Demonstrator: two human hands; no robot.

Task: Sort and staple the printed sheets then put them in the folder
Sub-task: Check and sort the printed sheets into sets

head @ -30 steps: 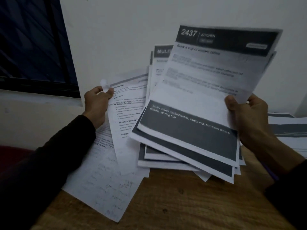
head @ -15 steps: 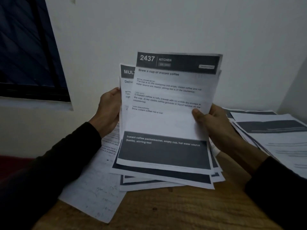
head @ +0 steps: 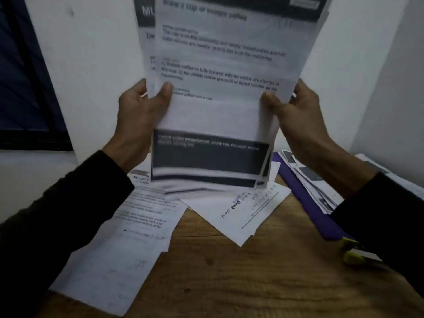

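While left hand [head: 140, 111] and right hand [head: 296, 111] pinch its edges, the sheaf of sheets [head: 220, 88] stands upright, dark-banded, blurred

held top sheet [head: 220, 72]: "cup of instant coffee" | table sheet [head: 146, 203]: "Mirror"

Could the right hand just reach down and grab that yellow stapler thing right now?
Probably not straight away. The right hand grips the edge of the stack of printed sheets, sharing it with the left hand. The yellow object, seemingly a stapler, lies unobstructed beside that forearm.
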